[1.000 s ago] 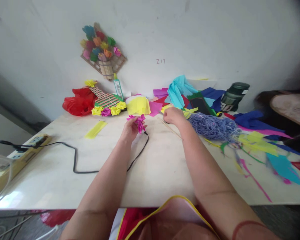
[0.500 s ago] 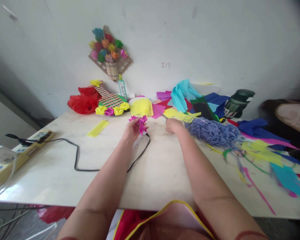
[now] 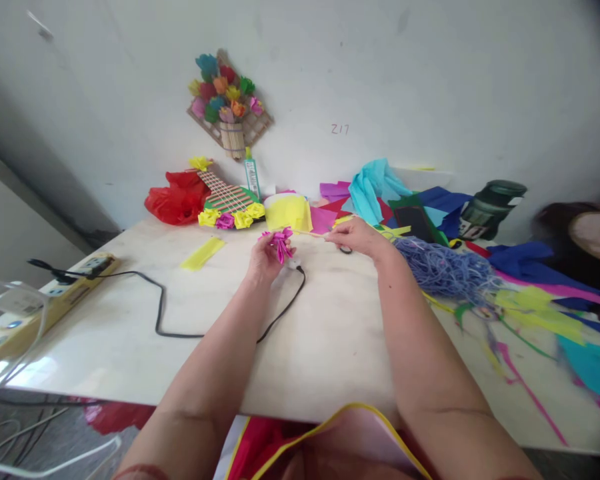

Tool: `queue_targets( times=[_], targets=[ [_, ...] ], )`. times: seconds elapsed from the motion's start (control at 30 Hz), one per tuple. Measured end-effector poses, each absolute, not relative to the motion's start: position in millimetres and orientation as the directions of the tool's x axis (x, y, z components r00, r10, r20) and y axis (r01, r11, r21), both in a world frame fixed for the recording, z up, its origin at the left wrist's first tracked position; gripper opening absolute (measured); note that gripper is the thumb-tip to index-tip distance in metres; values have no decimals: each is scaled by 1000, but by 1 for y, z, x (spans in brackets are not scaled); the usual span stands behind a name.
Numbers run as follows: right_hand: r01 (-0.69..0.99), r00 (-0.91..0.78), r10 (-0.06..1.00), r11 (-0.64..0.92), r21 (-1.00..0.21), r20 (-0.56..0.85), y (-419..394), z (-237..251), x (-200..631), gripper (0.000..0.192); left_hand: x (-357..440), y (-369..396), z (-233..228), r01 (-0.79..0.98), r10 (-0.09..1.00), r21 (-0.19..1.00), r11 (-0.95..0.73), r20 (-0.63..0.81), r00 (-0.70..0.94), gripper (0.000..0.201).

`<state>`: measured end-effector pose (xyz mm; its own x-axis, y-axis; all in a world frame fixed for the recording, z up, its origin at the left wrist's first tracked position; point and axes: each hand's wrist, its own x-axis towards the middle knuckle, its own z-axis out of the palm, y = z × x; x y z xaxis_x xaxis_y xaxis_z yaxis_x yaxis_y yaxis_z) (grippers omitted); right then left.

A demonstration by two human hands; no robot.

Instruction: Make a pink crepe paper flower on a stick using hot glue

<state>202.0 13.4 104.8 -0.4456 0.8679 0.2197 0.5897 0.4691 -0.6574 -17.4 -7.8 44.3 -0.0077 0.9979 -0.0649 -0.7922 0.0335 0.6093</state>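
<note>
And here we are over the middle of the worktop [image 3: 325, 347], nearer its far edge than its near one. The left hand [image 3: 265, 259] has its fingers curled closed around the pink paper flower [image 3: 281, 247], its crinkled petals fanning out above the thumb. Across from it, the right hand [image 3: 356, 237] pinches its fingertips together on a slender pale stick [image 3: 316, 234], which points towards the flower; whether the two touch, I cannot tell.

The step in hand looks like bringing stick and bloom together, and the next move seems to call for a fine aim and a light squeeze, since soft paper should crush easily. (A dark loop [image 3: 347, 251] peeks out beneath the right palm, scissors perhaps; held or lying loose, no telling.)

Smooth black cord [image 3: 161, 313] snakes in from the power strip [image 3: 55, 297] along the left edge. Beyond the right hand, towards the right edge, sprawls a stringy blue tangle [image 3: 443, 267], while a flat yellow strip [image 3: 203, 253] lies left of the flower.
</note>
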Motion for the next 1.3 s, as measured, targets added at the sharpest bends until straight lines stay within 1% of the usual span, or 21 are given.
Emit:
queue_targets(
  times=[0.27, 0.8, 0.93, 1.1, 1.3],
  targets=[
    [545, -487, 838, 512, -664, 246, 16, 102, 204, 31, -15, -9, 47, -798, 998, 601, 43, -68, 3, 16],
    [624, -446, 868, 478, -618, 221, 24, 93, 198, 29, -14, -6, 42, -784, 1000, 620, 27, -29, 11, 12],
    [618, -461, 866, 469, -631, 193, 19, 96, 194, 27, -14, -5, 39, -774, 1000, 633, 24, -21, 14, 11],
    [581, -484, 863, 442, -683, 146, 10, 100, 186, 35, -13, -5, 39, -757, 999, 652, 32, -33, 14, 13],
    [554, -546, 824, 492, -671, 153, 12, 95, 175, 41, -12, -6, 39, -742, 999, 669, 38, -20, 33, 15]
  ],
)
